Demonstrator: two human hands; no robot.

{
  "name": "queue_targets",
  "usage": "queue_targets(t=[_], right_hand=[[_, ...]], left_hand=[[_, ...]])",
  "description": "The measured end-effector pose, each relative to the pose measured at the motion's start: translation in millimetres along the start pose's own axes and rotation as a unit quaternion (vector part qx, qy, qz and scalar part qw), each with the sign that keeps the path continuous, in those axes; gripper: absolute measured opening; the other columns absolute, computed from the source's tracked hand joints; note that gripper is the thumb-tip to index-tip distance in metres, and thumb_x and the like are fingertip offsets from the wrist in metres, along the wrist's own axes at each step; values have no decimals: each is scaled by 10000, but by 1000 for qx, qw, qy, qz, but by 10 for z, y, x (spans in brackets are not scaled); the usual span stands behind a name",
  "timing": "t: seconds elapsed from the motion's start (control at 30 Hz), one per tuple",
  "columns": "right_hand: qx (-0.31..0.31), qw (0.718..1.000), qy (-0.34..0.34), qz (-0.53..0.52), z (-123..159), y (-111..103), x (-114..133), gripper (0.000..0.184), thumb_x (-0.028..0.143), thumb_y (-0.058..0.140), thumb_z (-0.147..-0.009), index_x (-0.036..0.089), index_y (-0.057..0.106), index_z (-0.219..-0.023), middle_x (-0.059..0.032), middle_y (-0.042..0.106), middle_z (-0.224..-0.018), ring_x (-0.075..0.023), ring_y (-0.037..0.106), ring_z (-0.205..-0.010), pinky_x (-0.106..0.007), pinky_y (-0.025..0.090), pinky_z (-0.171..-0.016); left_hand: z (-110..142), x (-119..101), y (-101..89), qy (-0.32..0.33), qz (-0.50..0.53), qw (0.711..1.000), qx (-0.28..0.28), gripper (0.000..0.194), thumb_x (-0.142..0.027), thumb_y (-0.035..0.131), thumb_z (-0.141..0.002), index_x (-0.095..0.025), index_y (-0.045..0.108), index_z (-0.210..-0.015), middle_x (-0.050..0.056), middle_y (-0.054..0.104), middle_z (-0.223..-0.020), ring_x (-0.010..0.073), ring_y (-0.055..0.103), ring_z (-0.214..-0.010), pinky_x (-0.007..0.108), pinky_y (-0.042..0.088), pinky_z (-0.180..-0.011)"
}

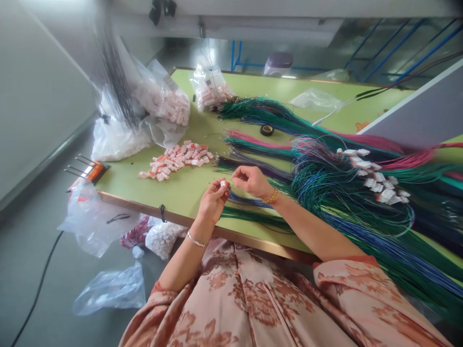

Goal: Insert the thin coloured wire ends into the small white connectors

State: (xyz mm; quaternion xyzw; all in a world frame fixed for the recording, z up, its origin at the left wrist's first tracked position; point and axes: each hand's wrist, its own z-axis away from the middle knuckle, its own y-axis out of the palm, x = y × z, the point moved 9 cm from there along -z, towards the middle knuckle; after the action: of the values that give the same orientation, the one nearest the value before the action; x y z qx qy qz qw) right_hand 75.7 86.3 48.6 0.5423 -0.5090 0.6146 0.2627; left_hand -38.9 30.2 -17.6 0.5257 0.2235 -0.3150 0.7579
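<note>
- Far left, at the corner of the worktop (pixel 181 193): orange fixture (pixel 94 172) with thin prongs, well apart from both hands.
- Next rightward, farther back: clear bag (pixel 173 108) part full of small white-and-orange pieces.
- Then a loose pile of connectors (pixel 177 159), spread flat. Lying beyond the left hand and to its left, near but not touched.
- Left hand (pixel 212 202): reaching up from the lower left. Fingers pinched on one small white-and-orange connector (pixel 223 183), thumb on the near side. Held just above the worktop, close to the front edge. Long axis of the connector too small to tell.
- Immediately right of that, right hand (pixel 251 182): coming in from the right, knuckles up, fingers bent leftward. Thumb and forefinger drawn together at the tips; cannot tell whether gripping a wire end or nothing.
- Seemingly the relation that counts: connector directly left of the right fingertips, almost level with them in this view, only a narrow gap between. Left hand nearer, being already in contact.
- Below and right of the right hand: blue wires (pixel 249 200) and green wires (pixel 253 218), long axes running roughly left to right, ends toward the left.
- Far right: tangled heap of wires (pixel 318 188), then a cluster of white connectors (pixel 387 185) on top of wiring, well apart from the fingers.
</note>
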Motion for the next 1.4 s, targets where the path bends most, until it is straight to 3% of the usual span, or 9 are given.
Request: queue_targets(t=[0.33, 0.67, 1.0, 1.23, 1.4], right_hand=[[-12, 998, -33, 58, 187, 33, -40, 217, 365, 528, -806, 172, 546, -709, 26, 537, -588, -84, 403, -524, -215, 331, -525], [-50, 987, -14, 155, 264, 3, -38, 195, 341, 534, -810, 188, 549, -691, 14, 555, -580, -101, 425, -514, -231, 312, -533], [-17, 999, 16, 40, 219, 70, -116, 290, 417, 512, -796, 193, 466, -618, 47, 415, -532, -82, 327, -511, -224, 274, -492], [-24, 998, 2, 50, 244, 93, -93, 280, 413, 522, -823, 181, 508, -667, 34, 476, -566, -89, 366, -528, -228, 297, -510], [8, 998, -25, 54, 246, 111, -78, 234, 375, 514, -846, 175, 542, -727, 32, 498, -592, -90, 379, -531, -224, 302, -515]], left_hand=[[-1, 8, 34, 5, -6, 1000, 8, 269, -108, 750, -704, -175, 645, -942, -1, 624, -845, 70, 583, -730, 198, 446, -697], [2, 26, 35, 15, -34, 999, 21, 319, -161, 789, -672, -192, 635, -950, 11, 646, -875, 99, 602, -782, 229, 451, -744], [34, -45, 69, 62, -70, 995, 17, 341, -216, 843, -639, -180, 661, -925, 16, 676, -848, 102, 617, -799, 230, 466, -774], [32, -52, 81, 87, -91, 992, -2, 319, -240, 848, -636, -165, 670, -891, 15, 670, -820, 101, 615, -772, 242, 475, -776], [6, -28, 66, 50, -83, 995, -15, 359, -247, 863, -604, -160, 676, -897, 16, 682, -827, 89, 611, -732, 225, 469, -721]])
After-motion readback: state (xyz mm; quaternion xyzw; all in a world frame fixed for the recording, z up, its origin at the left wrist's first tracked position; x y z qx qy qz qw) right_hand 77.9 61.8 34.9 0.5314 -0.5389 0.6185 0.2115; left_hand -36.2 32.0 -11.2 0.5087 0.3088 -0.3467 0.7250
